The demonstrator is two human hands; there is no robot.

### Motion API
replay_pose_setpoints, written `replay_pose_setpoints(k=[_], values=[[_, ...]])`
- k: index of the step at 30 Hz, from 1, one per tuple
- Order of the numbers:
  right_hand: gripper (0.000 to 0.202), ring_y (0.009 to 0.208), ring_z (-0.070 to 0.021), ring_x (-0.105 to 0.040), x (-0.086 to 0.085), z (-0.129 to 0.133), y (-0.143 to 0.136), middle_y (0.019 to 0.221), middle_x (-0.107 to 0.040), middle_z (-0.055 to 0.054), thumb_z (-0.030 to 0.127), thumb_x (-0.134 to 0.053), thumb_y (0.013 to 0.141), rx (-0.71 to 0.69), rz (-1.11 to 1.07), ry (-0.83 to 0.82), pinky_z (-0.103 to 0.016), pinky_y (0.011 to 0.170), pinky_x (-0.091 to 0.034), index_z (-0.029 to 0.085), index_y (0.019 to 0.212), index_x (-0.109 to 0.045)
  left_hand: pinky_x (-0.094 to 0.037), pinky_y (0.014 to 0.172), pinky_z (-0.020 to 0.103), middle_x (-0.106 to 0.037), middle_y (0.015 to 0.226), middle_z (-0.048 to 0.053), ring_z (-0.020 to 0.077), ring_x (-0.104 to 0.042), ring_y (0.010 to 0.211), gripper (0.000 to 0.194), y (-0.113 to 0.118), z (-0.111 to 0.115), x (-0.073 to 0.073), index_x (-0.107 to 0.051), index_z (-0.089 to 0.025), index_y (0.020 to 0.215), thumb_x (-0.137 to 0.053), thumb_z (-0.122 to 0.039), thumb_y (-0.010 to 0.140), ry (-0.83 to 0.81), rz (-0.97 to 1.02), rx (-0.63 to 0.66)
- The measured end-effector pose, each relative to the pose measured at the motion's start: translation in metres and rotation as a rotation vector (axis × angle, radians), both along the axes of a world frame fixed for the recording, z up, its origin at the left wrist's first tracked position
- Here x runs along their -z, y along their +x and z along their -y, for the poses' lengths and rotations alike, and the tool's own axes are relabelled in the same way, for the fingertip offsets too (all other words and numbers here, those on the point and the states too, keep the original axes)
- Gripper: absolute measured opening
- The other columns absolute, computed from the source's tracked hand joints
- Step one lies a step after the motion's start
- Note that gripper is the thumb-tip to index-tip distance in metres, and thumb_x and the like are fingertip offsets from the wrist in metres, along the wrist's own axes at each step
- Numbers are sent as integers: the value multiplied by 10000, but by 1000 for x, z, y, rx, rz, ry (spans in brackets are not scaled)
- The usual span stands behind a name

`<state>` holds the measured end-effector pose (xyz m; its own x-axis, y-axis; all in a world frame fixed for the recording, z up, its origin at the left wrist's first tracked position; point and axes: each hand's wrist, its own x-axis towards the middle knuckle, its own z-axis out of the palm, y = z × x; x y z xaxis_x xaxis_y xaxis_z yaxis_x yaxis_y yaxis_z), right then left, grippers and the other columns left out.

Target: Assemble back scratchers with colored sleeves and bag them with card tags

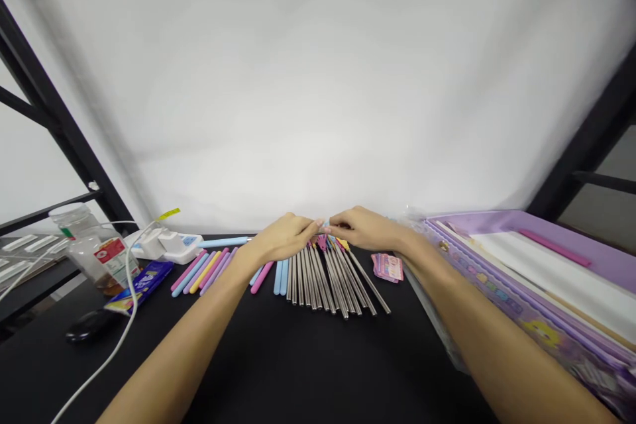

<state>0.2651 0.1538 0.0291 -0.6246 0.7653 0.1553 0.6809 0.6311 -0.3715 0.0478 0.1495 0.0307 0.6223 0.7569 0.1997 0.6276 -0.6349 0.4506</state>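
Observation:
My left hand (284, 237) and my right hand (362, 225) nearly meet at the back of the black table, over the far ends of a fan of silver metal rods (328, 278). Between their fingertips shows a small light-blue piece (326, 223), which both hands pinch. Pink and yellow tips (342, 243) top the rods just below my fingers. Blue sticks (281, 277) and a pink stick (262, 277) lie beside the rods, partly behind my left wrist. Farther left is a row of pink, blue, yellow and purple sticks (203, 271).
A purple tray (477, 217) with papers fills the right side, and pink cards (387, 267) lie near my right wrist. At left are a power strip (183, 250), a plastic jar (99, 252), a blue packet (144, 285), a black mouse (92, 324) and a white cable (126, 331).

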Motion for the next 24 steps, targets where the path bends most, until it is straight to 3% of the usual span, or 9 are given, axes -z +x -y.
replay_pose_setpoints(k=[3,7,11,16,21,24], values=[[508,540,-109,-305,4,-3,13,557,-345,51,611,-410,906,38,4,-46,-281,545,-228,199,609,-407,-316,546,284,-520,552,21,138,-420,504,640,-14,-8,-1,-564,-165,611,-257,-607,957,-91,-29,-82],[541,512,-112,-290,-1,-2,27,530,-334,39,636,-391,897,187,80,3,-296,536,-197,202,575,-359,-295,525,291,-471,493,7,128,-372,446,623,-38,-19,-5,-577,-171,585,-316,-615,937,-85,-87,-172],[583,490,-122,-326,-8,4,15,498,-405,10,671,-414,869,294,162,128,-311,536,-195,200,529,-371,-296,575,290,-503,557,14,145,-440,528,550,-19,-7,-2,-498,-183,603,-287,-530,974,77,-51,-101],[576,510,-108,-258,-6,5,12,506,-298,46,666,-515,815,213,90,35,-303,529,-189,203,536,-317,-298,575,285,-469,551,-3,144,-430,530,552,6,3,3,-455,-192,618,-229,-530,990,82,6,-74],[558,541,-105,-238,-12,5,30,536,-243,60,612,-611,757,231,67,40,-303,535,-179,207,530,-301,-355,647,294,-600,643,43,174,-532,627,572,-18,-18,-1,-604,-168,686,-266,-521,983,124,-6,-178],[560,531,-105,-234,-16,5,40,531,-238,61,610,-630,735,267,78,20,-301,526,-174,210,527,-297,-335,611,297,-597,624,48,172,-507,591,559,-34,-26,0,-611,-166,681,-287,-513,975,129,-54,-227]])
